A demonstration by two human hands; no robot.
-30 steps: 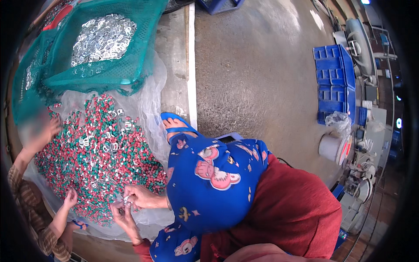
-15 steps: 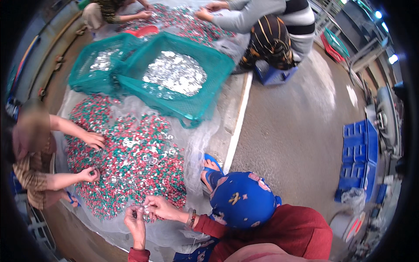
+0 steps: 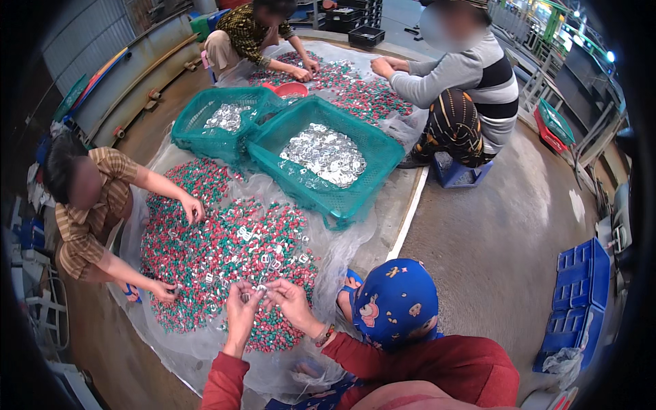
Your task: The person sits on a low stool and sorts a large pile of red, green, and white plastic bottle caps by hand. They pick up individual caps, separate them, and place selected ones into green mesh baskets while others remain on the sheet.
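My left hand (image 3: 241,311) and my right hand (image 3: 292,305) meet low in the middle of the view, over the near edge of a spread pile. Fingertips of my right hand pinch a small silvery piece (image 3: 260,288), close against my left fingertips. My left hand is closed too, but what lies in its fingers is too small to make out. Below them spreads the pile of small red and green pieces (image 3: 219,236), with silvery, loop-shaped flat pieces (image 3: 244,234) scattered among them. A thin whitish mesh sheet (image 3: 335,273) lies under the pile.
Two green plastic baskets (image 3: 321,212) with silvery pieces stand beyond the pile. One co-worker (image 3: 102,205) reaches in from the left; two others (image 3: 471,82) work at a farther pile. A red scoop (image 3: 290,89) lies behind the baskets. Blue crates (image 3: 574,301) stand at right.
The view has tilted up, showing more of the background. My hands stay together over the pile, fingertips still pinched. The left co-worker's nearer hand has gone down onto the pieces.
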